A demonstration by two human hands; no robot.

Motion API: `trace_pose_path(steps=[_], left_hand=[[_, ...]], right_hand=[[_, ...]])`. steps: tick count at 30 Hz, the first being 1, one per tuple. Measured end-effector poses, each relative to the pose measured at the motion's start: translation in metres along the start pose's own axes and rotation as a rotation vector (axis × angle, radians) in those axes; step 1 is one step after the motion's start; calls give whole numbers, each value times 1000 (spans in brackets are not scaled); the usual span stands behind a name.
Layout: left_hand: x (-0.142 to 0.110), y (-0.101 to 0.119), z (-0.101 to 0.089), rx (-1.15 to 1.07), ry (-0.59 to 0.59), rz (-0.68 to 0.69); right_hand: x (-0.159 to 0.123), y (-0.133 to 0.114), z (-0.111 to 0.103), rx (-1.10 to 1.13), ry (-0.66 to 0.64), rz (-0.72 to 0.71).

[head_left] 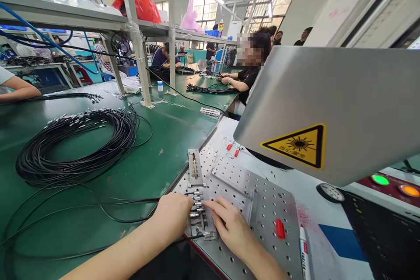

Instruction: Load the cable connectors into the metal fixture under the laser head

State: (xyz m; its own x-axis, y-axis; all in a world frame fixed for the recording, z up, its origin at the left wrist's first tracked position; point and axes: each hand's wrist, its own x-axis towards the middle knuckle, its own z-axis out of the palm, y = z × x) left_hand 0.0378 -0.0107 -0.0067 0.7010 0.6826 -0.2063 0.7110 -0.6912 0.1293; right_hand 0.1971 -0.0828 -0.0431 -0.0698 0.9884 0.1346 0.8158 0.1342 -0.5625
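Black cables (78, 148) are coiled on the green counter (170, 131), left of the perforated plate (262, 201) under the laser head (331, 109). Several metal connectors (197, 203) are already seated in the fixture (199, 210); the far slots appear unfilled. The left hand (172, 216) is pinched on one connector; the right hand (229, 223) is laid open, steadying the fixture.

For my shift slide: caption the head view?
Both hands, left hand and right hand, seat cable connectors in a fixture.
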Motion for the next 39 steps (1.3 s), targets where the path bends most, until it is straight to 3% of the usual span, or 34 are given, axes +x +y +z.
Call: trace_pose_path(steps=[7, 15, 24, 32, 36, 39], left_hand=[[2, 2, -3, 22, 10, 17], [10, -8, -3, -62, -70, -3], [-13, -17, 8, 85, 28, 308], [-11, -17, 18, 47, 114, 272], [-15, -18, 18, -6, 150, 203], [-30, -20, 23, -5, 208, 236]], right_hand=[[-1, -1, 0, -58, -22, -49], [-6, -3, -2, -222, -83, -103], [-9, -7, 5, -359, -60, -118], [-8, -12, 4, -408, -111, -67], [-7, -11, 1, -315, -96, -56], [-7, -2, -2, -26, -56, -17]])
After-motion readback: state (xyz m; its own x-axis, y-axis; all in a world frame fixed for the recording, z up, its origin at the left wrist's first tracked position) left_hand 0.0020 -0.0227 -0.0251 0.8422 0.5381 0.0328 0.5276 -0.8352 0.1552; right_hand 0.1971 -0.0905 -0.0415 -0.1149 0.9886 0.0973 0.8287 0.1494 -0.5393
